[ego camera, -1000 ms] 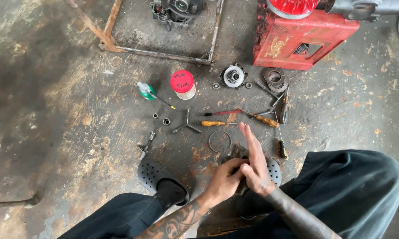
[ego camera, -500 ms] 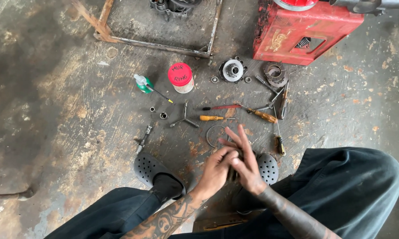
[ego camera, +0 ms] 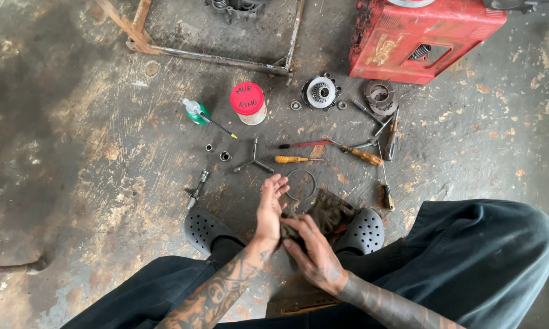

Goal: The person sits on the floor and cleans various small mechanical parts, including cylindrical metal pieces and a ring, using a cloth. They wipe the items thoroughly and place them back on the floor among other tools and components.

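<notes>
A: Where are the hands, and what is close around them?

B: Both are low in the middle of the view, above the person's feet. The left hand [ego camera: 270,210] stands upright with its fingers spread open, palm turned toward the right. The right hand [ego camera: 314,259] presses a dark rag [ego camera: 326,214] against that palm, its fingers curled into the cloth.

A: How does the rag look?

B: Dirty, brown-black, crumpled and limp. One part is bunched between the two hands; the rest spills to the right, over the toe of a grey perforated clog [ego camera: 362,231]. The other clog [ego camera: 204,230] sits just left of the left wrist.

A: What hems them in on the far side?

B: A thin metal ring [ego camera: 302,184] lies flat on the concrete floor [ego camera: 73,183] just beyond the left fingertips, apart from them. Past it lie an orange-handled screwdriver [ego camera: 292,159], a three-armed socket wrench [ego camera: 254,159] and a second screwdriver [ego camera: 361,156]. Further off stand a jar with a red lid [ego camera: 248,103], a small green oil bottle [ego camera: 196,113] and a round toothed engine part [ego camera: 320,92].

A: And open room?

B: To the left the stained floor stretches well away. At the top a rusty metal frame [ego camera: 213,58] and a red machine housing [ego camera: 420,36] close the edge. The dark trousers [ego camera: 487,256] fill the lower right.
</notes>
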